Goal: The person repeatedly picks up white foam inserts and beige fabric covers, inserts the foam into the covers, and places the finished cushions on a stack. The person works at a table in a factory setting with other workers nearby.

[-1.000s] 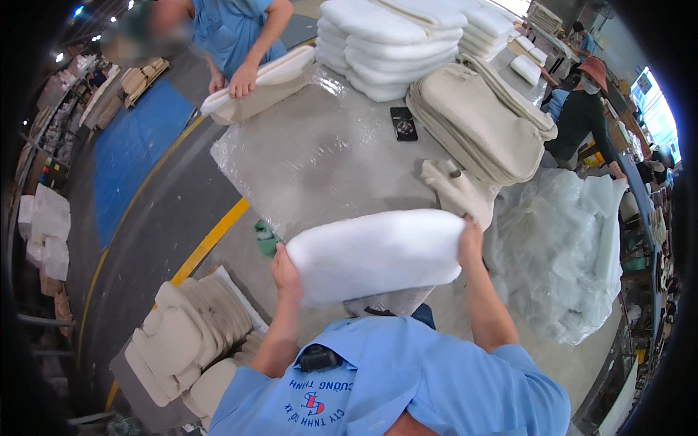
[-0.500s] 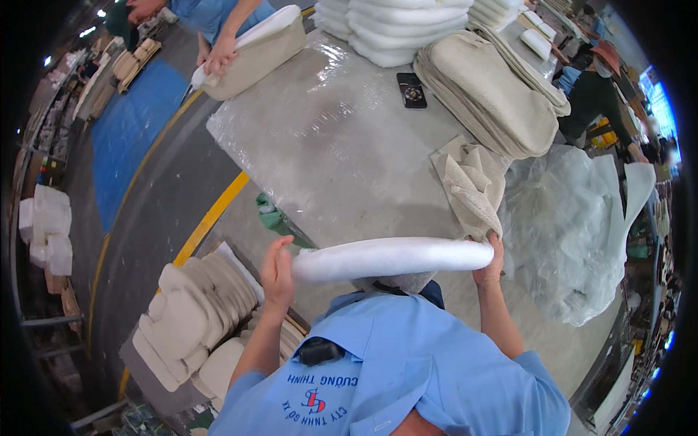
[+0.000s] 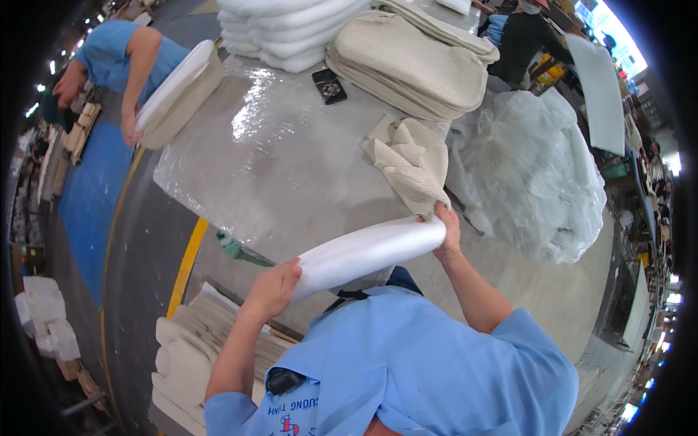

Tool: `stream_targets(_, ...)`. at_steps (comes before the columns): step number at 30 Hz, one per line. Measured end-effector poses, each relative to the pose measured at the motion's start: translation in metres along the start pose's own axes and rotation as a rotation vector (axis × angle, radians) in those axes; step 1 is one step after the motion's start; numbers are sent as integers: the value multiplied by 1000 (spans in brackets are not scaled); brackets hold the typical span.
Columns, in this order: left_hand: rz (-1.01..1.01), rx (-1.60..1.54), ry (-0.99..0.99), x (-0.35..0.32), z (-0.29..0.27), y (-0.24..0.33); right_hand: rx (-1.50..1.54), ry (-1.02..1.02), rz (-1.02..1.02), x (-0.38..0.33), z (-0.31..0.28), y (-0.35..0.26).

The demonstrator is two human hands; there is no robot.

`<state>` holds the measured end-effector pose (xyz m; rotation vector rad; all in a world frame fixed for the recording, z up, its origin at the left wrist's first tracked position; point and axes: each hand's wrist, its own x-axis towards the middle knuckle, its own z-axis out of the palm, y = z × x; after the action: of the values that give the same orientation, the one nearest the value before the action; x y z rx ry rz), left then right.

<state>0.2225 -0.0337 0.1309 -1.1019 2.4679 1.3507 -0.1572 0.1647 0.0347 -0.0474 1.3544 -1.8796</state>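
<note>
A long white cushion pad (image 3: 367,254), soft and fuzzy on its surface, is held edge-up in front of my body between both hands. My left hand (image 3: 273,289) closes on its left end, the thumb on top. At the far right end, my right hand (image 3: 446,229) grips the pad, its fingertips close to the corner of a crumpled beige fabric cover (image 3: 416,161). Whether those fingers also pinch the cover I cannot tell. The cover lies on the plastic-wrapped table (image 3: 291,171) at its right edge, its lower corner hanging toward my right hand.
Stacked beige covers (image 3: 407,65), a black phone (image 3: 329,86) and piled white pads (image 3: 291,33) occupy the table's far side. A big clear plastic bag (image 3: 534,174) bulges at right. Beige cushions (image 3: 193,338) are stacked at lower left. A co-worker (image 3: 131,62) handles a cushion at far left.
My left hand, spread beside the pad's end before, has closed on it. The pad now tilts, right end higher and farther away. The view has shifted, and the co-worker's cushion is held more upright.
</note>
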Motion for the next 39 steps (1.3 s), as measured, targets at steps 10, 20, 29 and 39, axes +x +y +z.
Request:
stream_targets(10, 346, 480, 82, 50, 67, 144, -70, -134, 148, 11, -17, -14)
stream_targets(20, 353, 582, 120, 48, 98, 125, -1189, -942, 156, 31, 38, -36)
stream_targets(29, 386, 566, 146, 38, 100, 127, -1251, -791, -587, 87, 121, -132)
stream_targets(39, 242, -291, 277, 63, 86, 115, -886, -876, -471, 72, 162, -208)
